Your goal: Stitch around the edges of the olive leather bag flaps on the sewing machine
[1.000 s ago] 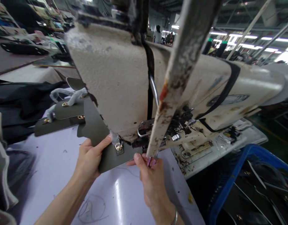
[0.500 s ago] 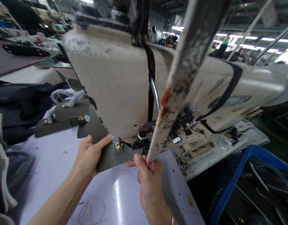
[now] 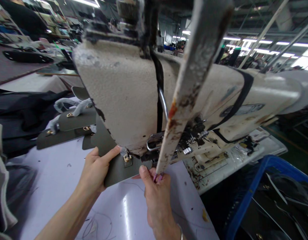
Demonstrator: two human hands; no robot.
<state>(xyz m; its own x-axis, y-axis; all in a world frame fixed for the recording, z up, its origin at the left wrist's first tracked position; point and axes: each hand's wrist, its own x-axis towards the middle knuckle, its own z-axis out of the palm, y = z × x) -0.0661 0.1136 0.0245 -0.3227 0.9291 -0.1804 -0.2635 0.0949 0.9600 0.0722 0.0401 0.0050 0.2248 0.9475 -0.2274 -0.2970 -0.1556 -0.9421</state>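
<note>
A dark grey leather flap (image 3: 118, 170) with a small gold buckle (image 3: 127, 159) lies under the head of a worn cream sewing machine (image 3: 133, 93). My left hand (image 3: 95, 170) grips the flap's left edge, thumb on top near the buckle. My right hand (image 3: 155, 193) pinches the flap's right end close to the needle area, with a small pink-handled tool (image 3: 157, 177) between its fingers. A rusty white bar (image 3: 184, 86) crosses in front and hides the needle.
Similar grey flaps (image 3: 66, 128) with gold fittings are stacked at the left on the white table (image 3: 56, 173), beside dark fabric (image 3: 23, 113). A blue crate (image 3: 264, 200) of dark pieces stands at the lower right. Loose thread lies near the front edge.
Both hands and the flap have shifted slightly left and away from me under the machine head. The grips look unchanged.
</note>
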